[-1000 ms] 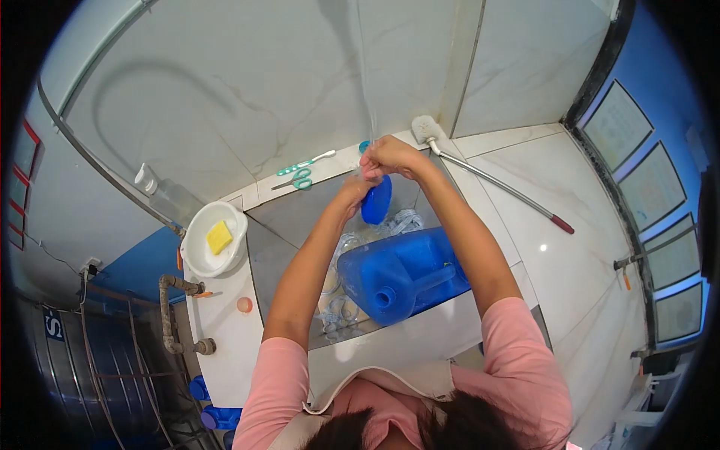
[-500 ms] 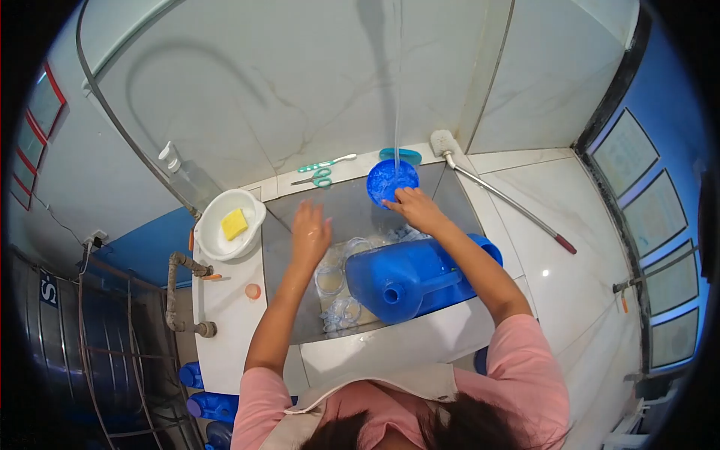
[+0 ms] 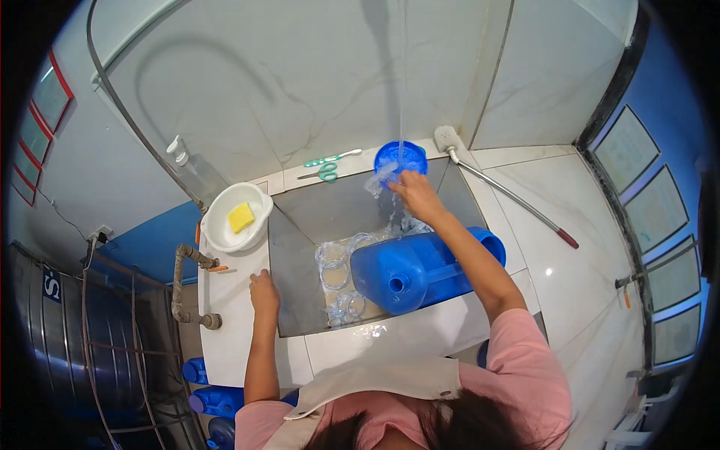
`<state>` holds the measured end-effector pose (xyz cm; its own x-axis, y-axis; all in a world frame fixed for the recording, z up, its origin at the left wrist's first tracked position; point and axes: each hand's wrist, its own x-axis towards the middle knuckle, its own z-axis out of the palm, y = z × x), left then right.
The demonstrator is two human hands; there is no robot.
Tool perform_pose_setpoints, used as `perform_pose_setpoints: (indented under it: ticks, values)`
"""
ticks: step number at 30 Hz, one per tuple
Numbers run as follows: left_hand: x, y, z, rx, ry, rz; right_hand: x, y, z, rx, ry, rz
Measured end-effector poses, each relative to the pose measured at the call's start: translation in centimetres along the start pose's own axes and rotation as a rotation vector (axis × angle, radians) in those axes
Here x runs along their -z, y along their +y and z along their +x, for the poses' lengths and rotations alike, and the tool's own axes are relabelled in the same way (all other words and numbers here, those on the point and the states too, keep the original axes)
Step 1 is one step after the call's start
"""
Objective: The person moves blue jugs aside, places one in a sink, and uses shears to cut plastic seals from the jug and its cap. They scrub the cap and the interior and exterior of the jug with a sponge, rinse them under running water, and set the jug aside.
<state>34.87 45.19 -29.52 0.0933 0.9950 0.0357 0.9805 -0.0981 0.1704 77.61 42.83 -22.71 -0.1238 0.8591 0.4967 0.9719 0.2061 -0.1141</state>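
Under a thin stream of water, a blue bowl [image 3: 417, 159] is held at its near rim by my right hand [image 3: 417, 196]. Water fills it and spills off its left side into the sink. On the counter left of the sink is my left hand [image 3: 264, 291], fingers curled down where a small pinkish round cap lay before; whatever is in them is hidden. A large blue jug [image 3: 390, 277] lies on its side in the sink [image 3: 296, 262], its open spout facing me, beneath my right forearm. Several clear plastic rings [image 3: 335, 274] lie beside it.
A white basin [image 3: 214, 217] with a yellow sponge [image 3: 241, 218] stands at left, near a pump bottle [image 3: 196, 166]. Scissors [image 3: 324, 173] and a toothbrush [image 3: 334, 158] lie on the back ledge. A long-handled brush [image 3: 517, 202] rests at right. Pipes [image 3: 180, 289] rise at the left edge.
My left hand has moved from above the sink down and left onto the counter, covering the small cap's spot. The blue bowl stays under the stream, now with water spilling over its left side.
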Motion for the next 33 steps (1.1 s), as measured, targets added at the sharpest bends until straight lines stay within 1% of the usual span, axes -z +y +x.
perform_pose_setpoints:
  ticks: [1, 2, 3, 5, 6, 7, 8, 9, 11, 12, 13, 14, 15, 16, 17, 18, 19, 21, 23, 24, 26, 28, 30, 32, 33]
  values:
    - [0.4, 1.1, 0.9, 0.002, 0.005, -0.036, 0.3, 0.0, 0.2, 0.102, -0.034, 0.027]
    - [0.4, 2.7, 1.6, -0.084, 0.087, -0.137, 0.5, -0.2, 0.1, 0.201, -0.069, 0.056]
    - [0.6, 4.8, 2.4, -0.172, 0.166, -0.239, 0.6, 0.0, 0.1, 0.191, -0.069, 0.056]
    - [-2.1, 8.6, 6.8, -0.410, 0.237, -0.690, 0.8, 0.9, 0.6, -0.007, 0.083, 0.028]
    - [-1.0, 11.6, 8.0, -0.235, -0.119, -1.085, 0.7, 1.0, 0.5, -0.012, 0.084, 0.024]
    - [0.3, 15.0, 8.8, -0.034, -0.501, -1.445, 0.2, 0.9, 0.3, -0.119, 0.147, 0.241]
    - [1.1, 18.5, 9.3, 0.007, -0.587, -1.597, -0.2, 0.9, 0.0, -0.228, 0.212, 0.456]
    - [1.4, 21.8, 9.8, 0.052, -0.677, -1.747, -0.5, 1.1, -0.3, -0.243, 0.216, 0.450]
    - [1.3, 27.2, 11.8, 0.090, -0.867, -1.717, -1.0, 2.0, -1.1, -0.948, 0.560, 1.520]
    - [0.8, 29.7, 12.2, 0.086, -0.887, -1.707, -1.8, 3.0, -2.4, -1.048, 0.614, 1.682]
    - [0.1, 32.0, 12.4, 0.011, -0.793, -1.638, -1.8, 2.9, -3.3, -1.060, 0.634, 1.674]
    - [-0.4, 33.7, 12.7, -0.064, -0.701, -1.567, -2.0, 2.4, -3.9, -1.166, 0.744, 1.660]
    - [-0.7, 34.9, 13.1, -0.072, -0.723, -1.557, -2.4, 2.4, -4.4, -1.270, 0.855, 1.638]
    - [-1.1, 36.0, 13.3, -0.029, -0.705, -1.563, -2.8, 2.5, -4.8, -1.284, 0.877, 1.627]
    - [-1.5, 37.0, 13.5, 0.014, -0.687, -1.569, -3.1, 2.6, -5.0, -1.288, 0.850, 1.517]
    - [-2.1, 37.6, 13.9, 0.007, -0.709, -1.561, -3.4, 2.8, -5.3, -1.291, 0.819, 1.406]
    - [-2.6, 37.8, 14.4, -0.015, -0.721, -1.530, -2.9, 2.6, -5.2, -1.304, 0.836, 1.395]
    - [-2.8, 37.9, 14.7, -0.044, -0.743, -1.492, -2.3, 2.5, -4.9, -1.201, 0.785, 1.099]
    - [-1.9, 37.9, 14.4, 0.086, -0.864, -1.512, -2.8, 2.7, -4.8, -1.191, 0.808, 1.068]
    - [-2.0, 38.1, 14.3, 0.082, -0.870, -1.505, -2.7, 2.6, -4.8, -1.201, 0.815, 1.098]
    - [-2.3, 38.5, 13.9, 0.116, -0.809, -1.717, -2.4, 2.4, -4.9, -1.213, 0.823, 1.125]
    - [-1.0, 38.5, 13.4, 0.094, -0.817, -1.659, -2.8, 2.8, -4.9, -1.184, 0.763, 1.055]
    - [0.0, 38.4, 13.2, 0.073, -0.819, -1.607, -2.8, 2.9, -5.1, -1.195, 0.734, 1.083]
    - [0.4, 37.9, 13.7, -0.005, -0.907, -1.500, -2.8, 3.0, -5.0, -1.206, 0.700, 1.113]
    - [0.3, 37.6, 13.8, -0.003, -0.903, -1.501, -4.3, 3.8, -5.2, -1.193, 0.691, 1.031]
